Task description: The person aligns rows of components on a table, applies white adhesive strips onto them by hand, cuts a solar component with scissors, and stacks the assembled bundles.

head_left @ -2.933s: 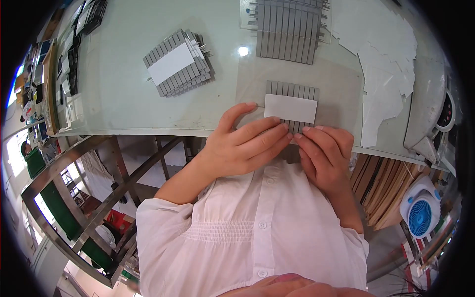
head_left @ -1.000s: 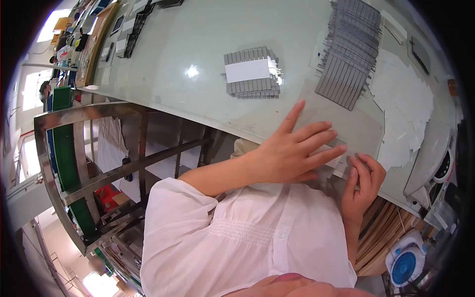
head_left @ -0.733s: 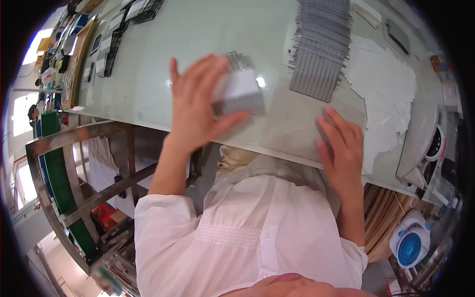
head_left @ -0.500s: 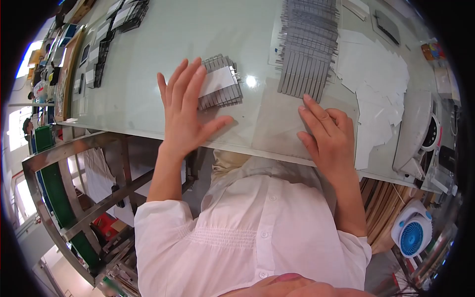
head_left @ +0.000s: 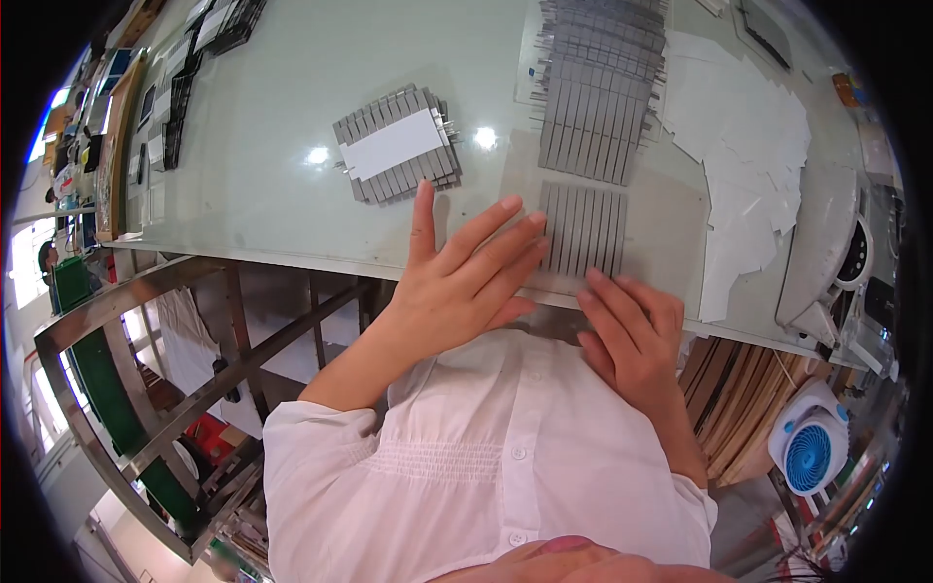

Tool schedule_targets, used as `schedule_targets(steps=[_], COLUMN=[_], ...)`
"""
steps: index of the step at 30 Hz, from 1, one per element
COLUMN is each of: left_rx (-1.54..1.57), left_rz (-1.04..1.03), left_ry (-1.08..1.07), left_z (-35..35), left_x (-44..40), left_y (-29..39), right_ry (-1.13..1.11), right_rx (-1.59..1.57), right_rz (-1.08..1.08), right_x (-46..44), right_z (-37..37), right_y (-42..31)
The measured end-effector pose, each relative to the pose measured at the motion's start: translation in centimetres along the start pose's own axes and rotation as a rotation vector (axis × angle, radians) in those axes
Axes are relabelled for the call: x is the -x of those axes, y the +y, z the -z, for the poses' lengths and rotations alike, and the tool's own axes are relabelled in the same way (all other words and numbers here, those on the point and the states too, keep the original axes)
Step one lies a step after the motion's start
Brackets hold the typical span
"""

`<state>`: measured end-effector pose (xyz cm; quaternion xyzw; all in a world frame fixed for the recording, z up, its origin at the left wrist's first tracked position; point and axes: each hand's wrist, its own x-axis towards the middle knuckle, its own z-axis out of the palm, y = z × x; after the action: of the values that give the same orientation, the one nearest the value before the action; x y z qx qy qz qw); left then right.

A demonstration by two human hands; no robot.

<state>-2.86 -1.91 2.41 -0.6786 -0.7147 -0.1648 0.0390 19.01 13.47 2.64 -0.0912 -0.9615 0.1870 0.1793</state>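
A grey slotted panel (head_left: pixel 583 230) with narrow parallel strips lies flat near the table's front edge. It sits apart from the long overlapping stack of similar panels (head_left: pixel 595 126) behind it. My left hand (head_left: pixel 462 282) is open, fingers spread, its fingertips at the panel's left edge. At the panel's near edge are the fingertips of my right hand (head_left: pixel 637 335), fingers stretched out and thumb apart. Farther left rests a small pile of slotted panels (head_left: pixel 374 126), turned at an angle, topped by a white sheet (head_left: pixel 394 146).
White paper sheets (head_left: pixel 743 175) overlap on the right, beside a white device (head_left: pixel 826 243). More dark and white stacks (head_left: pixel 175 107) line the far left. A blue-and-white fan (head_left: pixel 809 457) is below the table at right, near upright brown boards (head_left: pixel 739 398).
One grey panel has come off the stack's near end toward me, with my right hand moving the same way. My left hand has left the small pile and moved right to this panel.
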Motion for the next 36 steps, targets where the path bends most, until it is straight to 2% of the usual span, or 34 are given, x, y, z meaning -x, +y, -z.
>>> schedule_targets(steps=[4,7,10,31,36], left_rx=[0.008,0.016,0.000,-0.031,0.121], left_rz=[-0.041,-0.043,-0.075,-0.048,-0.044], left_ry=[0.011,0.018,-0.010,-0.006,0.040], left_z=[-0.8,-0.7,-0.6,-0.8,-0.5], left_x=[0.6,0.8,0.9,0.8,1.1], left_y=[0.1,0.0,-0.3,-0.5,-0.9], right_ry=[0.059,0.066,0.069,0.033,0.094], right_rx=[-0.102,-0.061,0.069,0.101,0.018], right_rz=[0.011,-0.004,0.072,0.066,0.053], right_x=[1.1,0.5,-0.5,-0.9,-0.4], right_z=[-0.3,-0.6,-1.2,-2.2,-2.0], right_y=[0.1,-0.2,-0.4,-0.4,-0.1])
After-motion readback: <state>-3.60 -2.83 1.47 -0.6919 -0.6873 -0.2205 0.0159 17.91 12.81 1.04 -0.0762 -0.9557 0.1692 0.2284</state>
